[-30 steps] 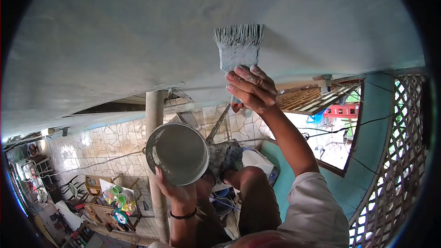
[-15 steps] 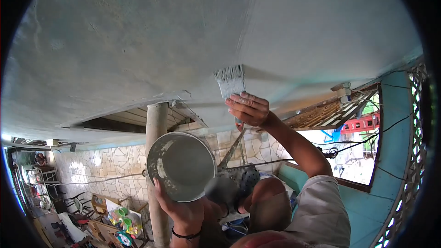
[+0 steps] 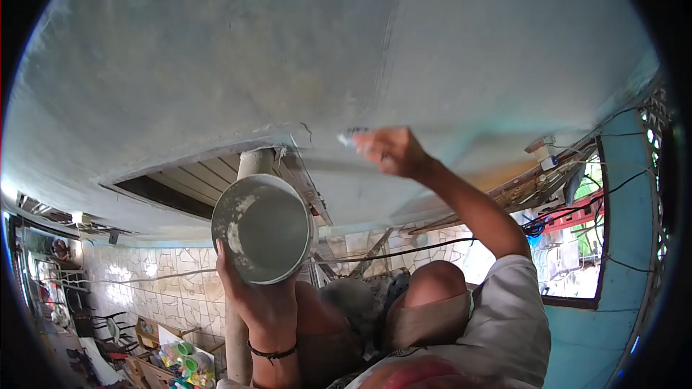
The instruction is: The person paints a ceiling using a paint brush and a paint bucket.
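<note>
My left hand [image 3: 252, 302] holds a round metal pot [image 3: 272, 230] from below and the side. Its mouth faces the camera, with pale splashes on the inner wall. My right hand [image 3: 393, 151] is raised near the grey painted ceiling [image 3: 288, 65], closed around a paintbrush [image 3: 349, 135]. Blurred and seen nearly edge-on, the brush points left; its handle is hidden by the fingers. Whether the bristles touch the surface cannot be told.
A pale post [image 3: 238, 346] rises behind the pot to a slatted ceiling opening [image 3: 194, 184]. A black cable [image 3: 404, 251] crosses below my right forearm. At the right is a window frame [image 3: 573, 301]; at lower left, a cluttered table [image 3: 155, 367].
The brush has turned from bristles up to pointing left, and my right hand has risen slightly. The pot in my left hand has shifted left and a little up. The view has also shifted.
</note>
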`<state>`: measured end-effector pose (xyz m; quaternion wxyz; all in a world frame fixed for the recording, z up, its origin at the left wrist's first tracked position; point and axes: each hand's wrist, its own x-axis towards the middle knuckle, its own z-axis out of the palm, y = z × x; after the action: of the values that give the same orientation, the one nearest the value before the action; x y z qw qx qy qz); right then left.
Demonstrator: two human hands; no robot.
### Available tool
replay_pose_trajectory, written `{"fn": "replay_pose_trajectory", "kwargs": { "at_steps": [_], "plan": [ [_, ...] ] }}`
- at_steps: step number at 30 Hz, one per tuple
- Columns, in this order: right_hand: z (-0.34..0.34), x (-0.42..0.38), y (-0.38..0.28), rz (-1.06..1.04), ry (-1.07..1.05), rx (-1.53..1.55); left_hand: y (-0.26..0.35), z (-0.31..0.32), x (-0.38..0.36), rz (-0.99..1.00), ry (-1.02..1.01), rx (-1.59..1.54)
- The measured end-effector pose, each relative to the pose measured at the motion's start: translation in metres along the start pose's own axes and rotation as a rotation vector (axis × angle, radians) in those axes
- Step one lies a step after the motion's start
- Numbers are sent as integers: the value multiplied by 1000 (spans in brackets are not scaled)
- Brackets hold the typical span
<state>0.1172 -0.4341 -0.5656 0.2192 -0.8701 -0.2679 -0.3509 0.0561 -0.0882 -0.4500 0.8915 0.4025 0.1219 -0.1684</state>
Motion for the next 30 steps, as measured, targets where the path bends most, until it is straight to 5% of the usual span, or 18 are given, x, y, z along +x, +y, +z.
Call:
{"fn": "replay_pose_trajectory", "kwargs": {
  "at_steps": [1, 7, 11, 13, 15, 20, 24, 30],
  "plan": [
    [-13, 18, -2, 116, 21, 13, 1, 0, 1, 15, -11, -1],
    [-101, 128, -25, -183, 404, -54, 4, -11, 2, 44, -53, 10],
    [-134, 169, -56, -248, 556, -374, 10, -18, 1, 7, -46, -3],
    [-134, 198, -38, -623, 737, -425, 12, -21, -1, 9, -74, -20],
    [-139, 202, -27, -776, 756, -486, 13, -21, 1, 14, -97, -25],
    [-93, 134, -23, -375, 502, -568, 15, -24, -3, 23, -119, -38],
    [-7, 26, -6, -293, 315, -574, 16, -26, -3, 31, -142, -46],
    [67, -66, -15, -70, -176, -122, 13, -30, -4, 79, -103, -2]
  ]
}}
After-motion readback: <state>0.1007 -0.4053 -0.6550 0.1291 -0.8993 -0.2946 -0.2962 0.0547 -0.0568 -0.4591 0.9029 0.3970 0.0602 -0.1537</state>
